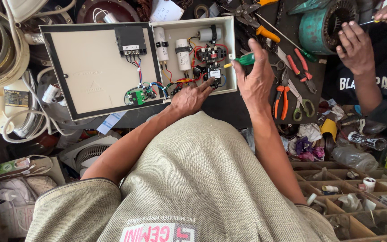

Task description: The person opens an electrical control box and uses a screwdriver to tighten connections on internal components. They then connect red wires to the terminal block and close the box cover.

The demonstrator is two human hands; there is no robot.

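My left hand (192,96), fingers spread, presses relay (214,74) in control box (90,67); right hand (255,80) pinches green screwdriver (242,60). Wiring looks delicate; I'd grip rigid box rim.

Orange-handled pliers (281,99) lie on the dark bench just right of the box, with green-handled scissors (302,107) beside them and red-handled cutters (299,62) above. A teal motor housing (322,26) stands at the upper right, where another person's hand (355,47) rests on its rim. Lower right, a wooden compartment tray (337,210) holds small parts. A clear plastic bottle (354,157) lies near it. At the left, white cables (21,130) coil beside what may be a white fan grille (90,154).
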